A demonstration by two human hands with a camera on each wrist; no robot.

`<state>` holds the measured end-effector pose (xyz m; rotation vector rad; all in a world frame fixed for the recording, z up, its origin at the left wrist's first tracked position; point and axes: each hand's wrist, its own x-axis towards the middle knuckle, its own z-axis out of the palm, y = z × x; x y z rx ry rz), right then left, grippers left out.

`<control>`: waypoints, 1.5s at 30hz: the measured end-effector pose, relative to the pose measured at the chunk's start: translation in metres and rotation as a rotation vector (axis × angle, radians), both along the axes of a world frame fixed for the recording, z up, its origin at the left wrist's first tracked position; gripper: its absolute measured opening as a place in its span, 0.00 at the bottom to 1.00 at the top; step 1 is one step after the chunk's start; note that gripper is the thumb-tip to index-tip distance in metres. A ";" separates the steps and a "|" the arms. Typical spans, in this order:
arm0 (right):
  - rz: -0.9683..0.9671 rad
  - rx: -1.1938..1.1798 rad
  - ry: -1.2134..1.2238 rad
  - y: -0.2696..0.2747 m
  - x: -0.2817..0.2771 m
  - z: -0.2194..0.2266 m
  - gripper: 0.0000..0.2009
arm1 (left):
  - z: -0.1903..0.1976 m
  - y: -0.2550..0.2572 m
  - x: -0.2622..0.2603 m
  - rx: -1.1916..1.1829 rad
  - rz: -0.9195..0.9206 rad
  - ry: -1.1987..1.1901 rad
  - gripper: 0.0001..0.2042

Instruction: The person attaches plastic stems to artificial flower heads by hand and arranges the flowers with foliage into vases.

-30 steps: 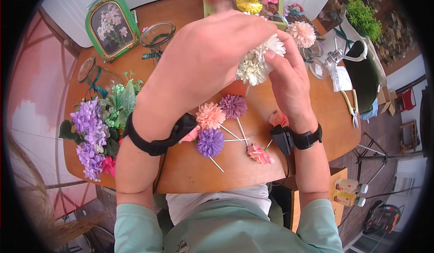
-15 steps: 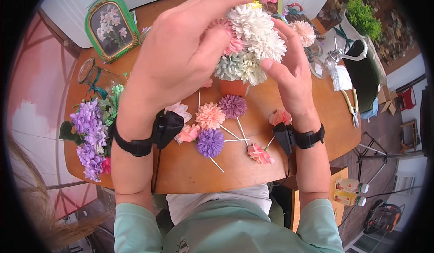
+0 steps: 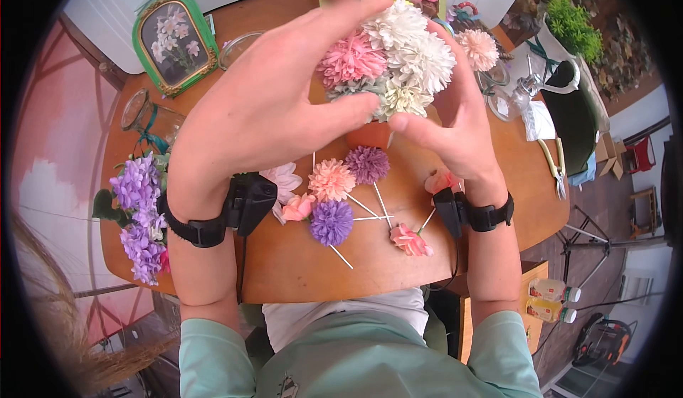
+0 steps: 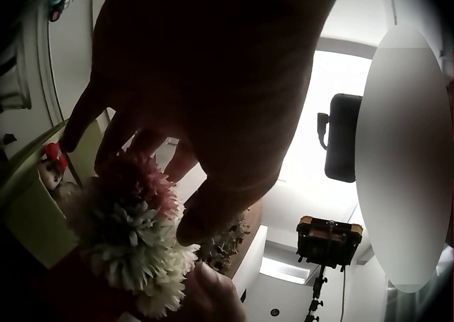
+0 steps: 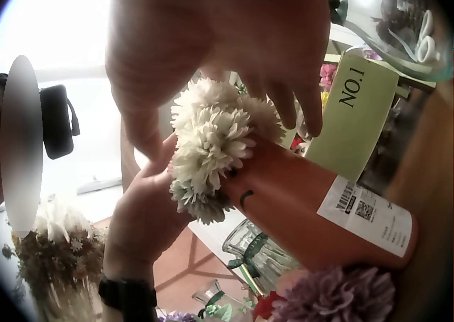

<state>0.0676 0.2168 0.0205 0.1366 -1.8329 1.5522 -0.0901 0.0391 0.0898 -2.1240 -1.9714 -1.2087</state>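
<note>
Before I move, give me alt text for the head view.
The left hand and right hand spread around pink and white flowers in an orange vase over a wooden table. Loose flowers lie nearer the person; a green picture frame stands left, pliers right.

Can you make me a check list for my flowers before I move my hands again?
1. Left hand and right hand around the flower bunch: ok.
2. Orange pot under the bunch: ok.
3. Stems deep enough in the pot: cannot tell, they're hidden.
4. Every flower in the pot: not ok, the peach flower and purple flower lie on the table.
5. Pliers away from your hands: ok.
</note>
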 end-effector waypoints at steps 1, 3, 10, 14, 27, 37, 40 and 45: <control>0.000 0.000 0.000 0.000 -0.001 -0.002 0.42 | -0.001 0.000 0.002 -0.023 0.004 -0.002 0.35; -0.008 -0.007 -0.049 0.002 -0.003 -0.005 0.47 | -0.006 0.001 0.005 -0.046 0.007 -0.006 0.37; 0.035 -0.012 -0.150 0.007 0.004 0.003 0.48 | -0.003 -0.009 0.004 -0.103 0.123 0.070 0.47; 0.141 0.024 -0.352 0.017 0.015 0.007 0.46 | -0.001 -0.013 0.005 -0.039 0.136 0.171 0.49; 0.052 0.246 -0.541 0.021 0.006 -0.015 0.32 | 0.029 -0.040 0.035 -0.191 0.270 0.303 0.21; 0.048 0.295 -0.590 0.018 0.008 -0.009 0.28 | -0.019 -0.008 0.035 -0.718 0.170 0.410 0.10; -0.010 0.306 -0.533 0.015 0.008 -0.013 0.21 | -0.036 0.004 0.034 -0.820 0.136 0.354 0.12; -0.073 0.373 -0.642 0.016 0.008 -0.014 0.22 | -0.048 0.007 0.022 -0.787 -0.050 0.348 0.13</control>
